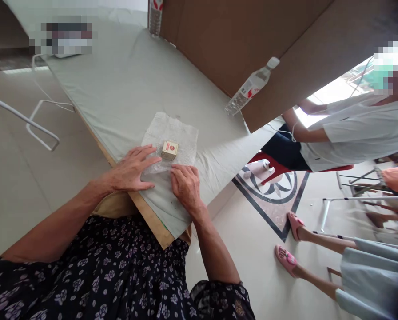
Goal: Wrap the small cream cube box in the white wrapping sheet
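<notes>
A small cream-coloured box point(169, 150) with red print on top sits on a sheet of bubble wrap point(187, 135), which lies spread on the cloth-covered table. My left hand point(130, 169) is open, its fingers spread over the left edge of the wrap and the fingertips just beside the box. Close to the box on the near right side, my right hand point(186, 186) has its fingers curled and pressed together on the wrap's near edge. The tips of the right fingers are partly hidden by the hand.
A plastic bottle point(252, 86) stands by a large brown cardboard panel point(225, 44); another bottle point(155, 20) is farther back. The wooden table edge point(152, 222) runs in front of me. A seated person in a white shirt point(362, 129) is at the right.
</notes>
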`<state>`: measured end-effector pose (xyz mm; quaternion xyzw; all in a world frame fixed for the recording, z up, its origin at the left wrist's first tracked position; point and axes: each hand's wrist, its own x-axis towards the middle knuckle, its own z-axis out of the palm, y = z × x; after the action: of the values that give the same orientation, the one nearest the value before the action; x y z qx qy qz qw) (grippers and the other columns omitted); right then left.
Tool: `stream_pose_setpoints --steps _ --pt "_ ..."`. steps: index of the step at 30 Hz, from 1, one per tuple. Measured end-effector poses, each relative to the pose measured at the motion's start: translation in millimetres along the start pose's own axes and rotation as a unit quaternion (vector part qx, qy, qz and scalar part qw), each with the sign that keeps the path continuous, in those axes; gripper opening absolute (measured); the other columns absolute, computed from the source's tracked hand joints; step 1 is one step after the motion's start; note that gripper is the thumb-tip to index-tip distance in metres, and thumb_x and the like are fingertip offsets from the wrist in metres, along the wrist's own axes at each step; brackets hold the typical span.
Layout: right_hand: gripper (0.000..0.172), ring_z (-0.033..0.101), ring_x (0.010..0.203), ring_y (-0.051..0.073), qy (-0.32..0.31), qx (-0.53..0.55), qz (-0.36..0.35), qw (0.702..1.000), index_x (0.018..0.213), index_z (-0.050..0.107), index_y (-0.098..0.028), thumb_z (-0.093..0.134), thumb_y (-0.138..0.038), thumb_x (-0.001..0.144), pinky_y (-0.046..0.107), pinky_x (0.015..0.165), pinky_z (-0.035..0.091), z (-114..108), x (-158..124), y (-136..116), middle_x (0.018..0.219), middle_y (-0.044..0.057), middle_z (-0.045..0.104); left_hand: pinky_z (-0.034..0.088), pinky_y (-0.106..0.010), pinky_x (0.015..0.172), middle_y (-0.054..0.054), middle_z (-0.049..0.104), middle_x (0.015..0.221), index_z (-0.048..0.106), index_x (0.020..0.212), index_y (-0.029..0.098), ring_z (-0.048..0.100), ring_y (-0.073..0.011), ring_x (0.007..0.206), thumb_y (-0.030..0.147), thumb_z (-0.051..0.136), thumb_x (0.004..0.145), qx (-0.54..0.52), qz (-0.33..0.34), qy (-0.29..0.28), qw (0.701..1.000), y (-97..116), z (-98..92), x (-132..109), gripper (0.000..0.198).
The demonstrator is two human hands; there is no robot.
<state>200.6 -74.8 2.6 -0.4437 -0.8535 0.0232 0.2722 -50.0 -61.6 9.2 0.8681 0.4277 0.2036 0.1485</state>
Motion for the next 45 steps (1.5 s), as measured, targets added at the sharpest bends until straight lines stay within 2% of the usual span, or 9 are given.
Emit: stream_pose_setpoints --steps 4,9,14,19,23,37,41,43,45 --pt "0.023 0.071 0.096 0.021 0.059 0.032 0.035 0.997 0.098 0.067 -0.021 0.046 -0.021 0.106 0.037 0.092 0.045 -7.2 15.0 1.7 0.106 0.008 0.080 0.034 -0.058 0.124 -0.019 0.050 0.160 0.067 0.131 0.019 0.043 -0.0393 0.151 0.035 0.073 0.084 -0.001 -0.007 0.060 0.998 11.0 5.5 16.4 0.050" --pt "0.019 0.070 0.092 0.021 0.041 0.055 0.089 0.994 0.098 0.067 -0.023 0.050 -0.029 0.105 0.038 0.092 0.044 -15.1 31.3 8.8 0.095 0.005 0.078 0.046 -0.051 0.116 -0.015 0.067 0.143 0.072 0.089 0.019 0.062 -0.0326 0.135 0.030 0.065 0.090 -0.077 -0.075 0.148 0.983 17.6 10.3 47.9 0.012" --pt "0.011 0.070 0.097 0.023 0.033 0.103 0.117 0.987 0.093 0.067 -0.024 0.065 -0.035 0.097 0.040 0.093 0.047 -14.6 45.5 18.3 0.100 0.006 0.077 0.053 -0.043 0.107 -0.012 0.073 0.133 0.070 0.084 0.020 0.069 -0.0269 0.121 0.033 0.063 0.087 -0.190 -0.129 0.164 0.959 16.3 6.9 67.2 0.015" --pt "0.018 0.069 0.114 0.023 0.015 0.245 0.145 0.959 0.085 0.064 -0.024 0.063 -0.039 0.094 0.039 0.100 0.051 -7.8 65.2 34.6 0.121 0.009 0.075 0.056 -0.038 0.094 -0.011 0.077 0.121 0.069 0.084 0.020 0.071 -0.0255 0.109 0.043 0.064 0.085 -0.249 -0.178 0.163 0.938 14.9 6.1 75.3 0.024" --pt "0.024 0.072 0.101 0.021 0.003 0.317 0.188 0.929 0.082 0.062 -0.023 0.063 -0.044 0.093 0.037 0.093 0.054 1.6 71.3 40.0 0.112 0.008 0.079 0.054 -0.038 0.094 -0.010 0.078 0.114 0.067 0.081 0.019 0.071 -0.0238 0.102 0.046 0.066 0.083 -0.279 -0.198 0.173 0.924 15.8 7.9 79.0 0.026" --pt "0.019 0.072 0.090 0.018 0.064 0.314 0.227 0.920 0.078 0.062 -0.024 0.063 -0.039 0.088 0.032 0.086 0.055 11.4 62.7 31.6 0.098 0.005 0.079 0.052 -0.036 0.094 -0.008 0.077 0.104 0.065 0.073 0.019 0.069 -0.0225 0.101 0.042 0.067 0.078 -0.305 -0.203 0.168 0.915 19.4 9.6 79.5 0.024" --pt "0.019 0.071 0.088 0.018 0.046 0.301 0.227 0.925 0.081 0.063 -0.023 0.061 -0.039 0.090 0.033 0.085 0.055 14.9 60.4 36.1 0.095 0.005 0.078 0.052 -0.034 0.089 -0.007 0.077 0.101 0.066 0.075 0.019 0.067 -0.0204 0.093 0.042 0.067 0.077 -0.304 -0.212 0.144 0.918 19.6 6.9 80.2 0.023" --pt "0.016 0.071 0.089 0.020 0.053 0.263 0.228 0.936 0.088 0.064 -0.023 0.060 -0.038 0.092 0.035 0.086 0.054 10.8 58.6 36.8 0.095 0.005 0.077 0.051 -0.033 0.082 -0.005 0.075 0.093 0.067 0.077 0.019 0.065 -0.0191 0.085 0.042 0.069 0.075 -0.300 -0.221 0.134 0.918 18.8 4.2 81.6 0.024" --pt "0.014 0.069 0.101 0.024 0.096 0.177 0.219 0.955 0.097 0.066 -0.023 0.058 -0.034 0.095 0.041 0.094 0.052 0.9 55.4 32.4 0.105 0.009 0.076 0.049 -0.031 0.075 -0.003 0.072 0.083 0.068 0.076 0.019 0.061 -0.0178 0.078 0.044 0.072 0.073 -0.296 -0.230 0.121 0.919 17.3 2.0 83.7 0.026"
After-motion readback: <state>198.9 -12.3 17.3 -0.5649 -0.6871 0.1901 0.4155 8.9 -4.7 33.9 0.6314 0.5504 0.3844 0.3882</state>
